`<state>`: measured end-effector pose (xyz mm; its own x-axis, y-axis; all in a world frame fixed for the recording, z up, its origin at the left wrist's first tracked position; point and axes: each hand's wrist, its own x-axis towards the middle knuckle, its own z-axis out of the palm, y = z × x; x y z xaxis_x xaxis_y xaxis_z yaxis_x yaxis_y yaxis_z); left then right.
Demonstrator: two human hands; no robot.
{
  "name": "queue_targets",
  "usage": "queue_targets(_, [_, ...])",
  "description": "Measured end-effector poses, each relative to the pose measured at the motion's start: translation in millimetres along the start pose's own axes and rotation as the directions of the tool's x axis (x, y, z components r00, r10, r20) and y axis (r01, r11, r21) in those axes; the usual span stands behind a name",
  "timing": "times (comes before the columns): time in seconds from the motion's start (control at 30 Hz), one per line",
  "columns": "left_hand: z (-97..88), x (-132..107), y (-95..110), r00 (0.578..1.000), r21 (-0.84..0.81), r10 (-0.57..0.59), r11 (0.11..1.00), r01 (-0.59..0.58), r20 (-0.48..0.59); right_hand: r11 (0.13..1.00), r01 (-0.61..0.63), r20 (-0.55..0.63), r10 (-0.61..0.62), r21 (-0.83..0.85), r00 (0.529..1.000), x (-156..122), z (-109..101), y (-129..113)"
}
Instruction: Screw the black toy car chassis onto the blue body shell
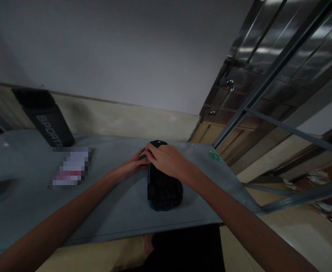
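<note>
A dark toy car point(166, 190) with a blue edge lies upside down on the grey table, its underside facing up and its far end pointing to the wall. My left hand point(137, 163) grips the car's left side near the far end, fingers bent against it. Across the far half of the underside lies my right hand point(167, 158), its thumb and fingers pinched together at the car's far left corner. Whatever is between those fingertips is hidden. Both hands meet at that corner.
On the left, a black bottle point(45, 119) marked SPORT stands by the wall, with a blurred-out phone-like object point(72, 166) in front of it. A small green piece point(216, 156) lies near the table's right edge. Metal frame bars point(248, 109) rise beyond that edge, before a door.
</note>
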<state>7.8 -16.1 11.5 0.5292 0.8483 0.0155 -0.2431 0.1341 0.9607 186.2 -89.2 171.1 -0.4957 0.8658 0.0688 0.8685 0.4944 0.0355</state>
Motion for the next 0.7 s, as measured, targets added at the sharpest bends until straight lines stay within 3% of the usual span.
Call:
queue_targets(0.17, [2.1,0.8,0.4,1.0,-0.02,-0.014,1.0,0.014,-0.017,0.998,0.044,0.005,-0.044,0.033,0.999,2.5,1.1,0.6])
queue_targets(0.4, [3.3,2.4,-0.1,1.0,-0.025,-0.009,1.0,0.008,-0.01,1.0,-0.026,0.003,0.026,-0.01,1.0,9.6,1.9,0.0])
queue_targets(0.7, [5.0,1.0,1.8,0.999,-0.026,-0.03,0.999,0.029,-0.018,1.0,-0.008,0.038,0.008,0.004,0.999,12.9,-1.1,3.4])
